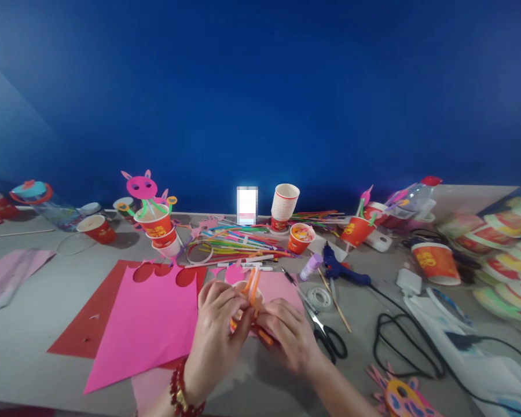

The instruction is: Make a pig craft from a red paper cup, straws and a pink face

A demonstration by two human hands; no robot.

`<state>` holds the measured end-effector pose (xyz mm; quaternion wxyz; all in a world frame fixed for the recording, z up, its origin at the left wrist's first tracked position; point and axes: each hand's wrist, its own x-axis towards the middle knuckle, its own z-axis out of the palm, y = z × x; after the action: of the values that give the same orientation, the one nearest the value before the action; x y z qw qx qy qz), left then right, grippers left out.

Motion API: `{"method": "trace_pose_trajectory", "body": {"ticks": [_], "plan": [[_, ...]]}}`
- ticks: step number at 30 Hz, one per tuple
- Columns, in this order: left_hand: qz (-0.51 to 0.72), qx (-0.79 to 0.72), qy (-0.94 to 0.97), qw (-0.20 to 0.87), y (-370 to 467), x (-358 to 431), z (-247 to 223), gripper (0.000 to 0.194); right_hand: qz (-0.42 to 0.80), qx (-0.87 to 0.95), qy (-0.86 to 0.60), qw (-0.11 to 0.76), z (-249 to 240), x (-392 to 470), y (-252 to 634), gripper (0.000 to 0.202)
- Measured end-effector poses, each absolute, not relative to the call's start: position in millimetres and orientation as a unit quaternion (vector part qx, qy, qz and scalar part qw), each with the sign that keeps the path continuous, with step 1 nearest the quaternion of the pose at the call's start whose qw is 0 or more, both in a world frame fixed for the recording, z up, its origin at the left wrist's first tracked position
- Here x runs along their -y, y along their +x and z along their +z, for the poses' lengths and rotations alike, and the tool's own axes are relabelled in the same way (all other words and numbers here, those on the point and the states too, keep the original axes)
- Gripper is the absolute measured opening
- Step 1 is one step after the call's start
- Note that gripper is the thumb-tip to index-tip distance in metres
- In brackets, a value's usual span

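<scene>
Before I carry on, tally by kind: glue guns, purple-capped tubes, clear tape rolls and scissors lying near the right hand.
Glue gun: 1
Purple-capped tube: 1
Clear tape roll: 1
Scissors: 1
Total: 4

Matt pink paper; glossy red-and-orange paper cup.

Markings, as I read them: none legible. Yellow characters on the red paper cup and dark print on a white marker, both blurred.
</scene>
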<state>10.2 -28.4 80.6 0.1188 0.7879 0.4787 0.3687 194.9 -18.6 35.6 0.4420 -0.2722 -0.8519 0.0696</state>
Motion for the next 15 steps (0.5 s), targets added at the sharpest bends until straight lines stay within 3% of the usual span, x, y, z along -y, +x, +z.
{"method": "trace_pose_trajectory", "body": {"ticks": [15], "plan": [[0.361,-0.479,0.776,0.193,4.7,25.4,74.1,0.015,0.071,0.868,-0.278,0.407,37.2,17.8,194.8,0.015]]}}
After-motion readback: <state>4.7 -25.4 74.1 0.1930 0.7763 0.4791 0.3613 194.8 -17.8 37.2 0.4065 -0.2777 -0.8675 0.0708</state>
